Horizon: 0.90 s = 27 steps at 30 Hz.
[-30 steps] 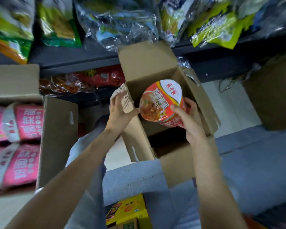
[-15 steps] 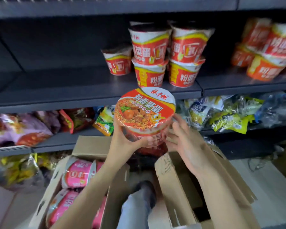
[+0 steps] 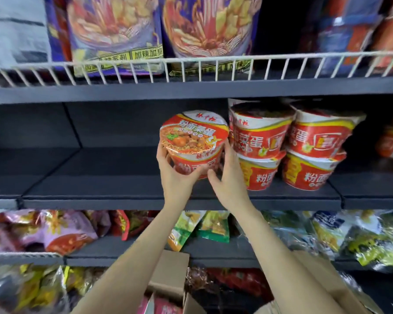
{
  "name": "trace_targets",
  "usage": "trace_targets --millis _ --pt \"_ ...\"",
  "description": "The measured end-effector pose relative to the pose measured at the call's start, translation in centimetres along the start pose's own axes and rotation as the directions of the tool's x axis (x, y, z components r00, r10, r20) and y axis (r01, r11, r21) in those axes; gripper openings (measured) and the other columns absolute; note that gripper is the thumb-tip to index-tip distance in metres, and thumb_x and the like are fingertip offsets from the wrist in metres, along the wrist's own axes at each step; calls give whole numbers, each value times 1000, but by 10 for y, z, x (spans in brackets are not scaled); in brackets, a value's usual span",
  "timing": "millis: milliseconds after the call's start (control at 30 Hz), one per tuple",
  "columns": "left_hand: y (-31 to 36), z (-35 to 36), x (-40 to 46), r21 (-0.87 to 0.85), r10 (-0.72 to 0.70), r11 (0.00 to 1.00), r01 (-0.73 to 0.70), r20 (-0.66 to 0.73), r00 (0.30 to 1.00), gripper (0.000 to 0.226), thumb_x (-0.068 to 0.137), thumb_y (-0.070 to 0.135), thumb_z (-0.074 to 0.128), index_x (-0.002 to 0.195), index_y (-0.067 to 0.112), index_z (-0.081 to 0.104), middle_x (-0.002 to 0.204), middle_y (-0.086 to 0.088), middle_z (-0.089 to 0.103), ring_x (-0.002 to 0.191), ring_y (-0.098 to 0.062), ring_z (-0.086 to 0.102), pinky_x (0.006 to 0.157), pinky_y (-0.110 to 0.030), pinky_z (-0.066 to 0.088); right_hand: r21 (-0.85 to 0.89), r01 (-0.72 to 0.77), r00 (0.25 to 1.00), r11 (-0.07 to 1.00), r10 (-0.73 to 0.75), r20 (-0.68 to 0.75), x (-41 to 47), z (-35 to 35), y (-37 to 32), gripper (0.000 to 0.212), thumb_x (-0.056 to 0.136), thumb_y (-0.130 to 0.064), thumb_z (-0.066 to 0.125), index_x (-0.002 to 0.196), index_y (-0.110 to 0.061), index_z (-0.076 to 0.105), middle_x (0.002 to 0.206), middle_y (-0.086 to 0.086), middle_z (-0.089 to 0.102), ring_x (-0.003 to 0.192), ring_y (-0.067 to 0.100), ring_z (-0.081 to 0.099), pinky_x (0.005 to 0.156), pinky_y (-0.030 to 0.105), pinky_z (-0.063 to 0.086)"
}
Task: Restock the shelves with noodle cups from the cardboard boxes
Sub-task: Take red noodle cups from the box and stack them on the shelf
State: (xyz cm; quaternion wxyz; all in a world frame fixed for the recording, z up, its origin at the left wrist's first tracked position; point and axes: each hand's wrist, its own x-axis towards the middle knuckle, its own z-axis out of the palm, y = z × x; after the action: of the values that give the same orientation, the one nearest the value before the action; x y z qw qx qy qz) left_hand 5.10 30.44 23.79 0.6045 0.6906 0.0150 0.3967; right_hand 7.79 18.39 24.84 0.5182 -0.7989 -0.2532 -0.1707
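Noodle cup [image 3: 192, 141], tilted, is grasped by the left hand [image 3: 176, 175] over a dark shop shelf [image 3: 100, 184], beside stacked cups [image 3: 259, 143]. Right hand [image 3: 230, 177] touches its side, fingers straight. Snack bags [image 3: 55, 232] fill the shelf below.

My left hand [image 3: 176, 175] covers the lower left wall of the noodle cup [image 3: 194, 141], and my right hand [image 3: 229, 177] hides its right side plus part of the stacked cups [image 3: 259, 141] behind, so I can't tell whether the cup's base touches the shelf [image 3: 100, 189]. The cardboard boxes [image 3: 170, 275] are cut off by the bottom edge, their contents barely showing, and both my forearms run out of view there too. The snack bags [image 3: 116, 32] up top are cropped and smeared with blur, print mostly unreadable.
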Motion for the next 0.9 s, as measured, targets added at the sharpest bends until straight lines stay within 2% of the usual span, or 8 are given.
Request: trace_targets --millis 67,200,333,433,533,667,767,900 --pt "-10 14 26 -24 17 1000 -18 -47 999 101 65 23 88 145 25 25 144 10 37 131 -1 41 107 -36 43 -221 48 994 974 -67 -81 25 4 7 74 92 -13 57 152 -13 13 143 9 33 131 19 37 102 16 29" --pt "-33 33 82 14 14 1000 -14 -52 999 92 69 33 84 143 24 31 140 7 43 126 -4 46 104 -34 45 -374 78 992 924 -111 -66 66 19 18 76 93 -17 56 152 -12 9 147 14 32 133 24 38 107 30 36" --pt "-60 35 124 343 -91 938 55 90 992 69 88 40 64 148 32 30 137 -5 47 120 -18 51 96 -31 45 -750 229 972 621 -102 212 90 28 42 79 91 -22 58 152 -11 9 159 18 0 146 36 5 116 51 22" --pt "-71 36 140 449 -113 893 35 146 983 55 96 38 50 147 31 31 131 -4 54 117 -18 54 87 -27 42 -828 267 962 493 -84 261 100 36 54 81 90 -25 61 152 -12 11 158 19 -4 145 40 0 114 57 16" --pt "-80 35 147 453 -170 891 40 251 953 52 99 38 43 149 34 26 147 -1 44 132 -21 44 100 -30 38 -851 226 967 474 -8 253 111 45 60 85 90 -31 60 153 -13 5 158 19 -7 144 45 3 113 61 18" --pt "-90 34 143 550 -229 835 -24 388 893 60 99 33 45 150 37 15 154 3 33 137 -20 36 95 -22 32 -871 214 957 442 85 279 119 53 66 86 91 -31 58 152 -9 1 156 26 -10 143 47 -4 115 58 15" --pt "-89 28 131 632 -115 753 -182 399 910 58 95 22 51 148 27 29 152 -2 35 139 -24 32 106 -30 30 -846 214 964 489 31 263 105 52 63 71 92 -27 55 149 -6 18 155 26 11 143 44 11 116 52 18" --pt "-65 7 77 594 29 777 -210 300 954 45 91 16 54 135 21 50 134 -2 54 124 -22 46 96 -29 38 -751 294 955 591 -153 253 55 46 52 44 87 -22 58 128 -8 50 126 17 55 115 37 52 95 47 39"
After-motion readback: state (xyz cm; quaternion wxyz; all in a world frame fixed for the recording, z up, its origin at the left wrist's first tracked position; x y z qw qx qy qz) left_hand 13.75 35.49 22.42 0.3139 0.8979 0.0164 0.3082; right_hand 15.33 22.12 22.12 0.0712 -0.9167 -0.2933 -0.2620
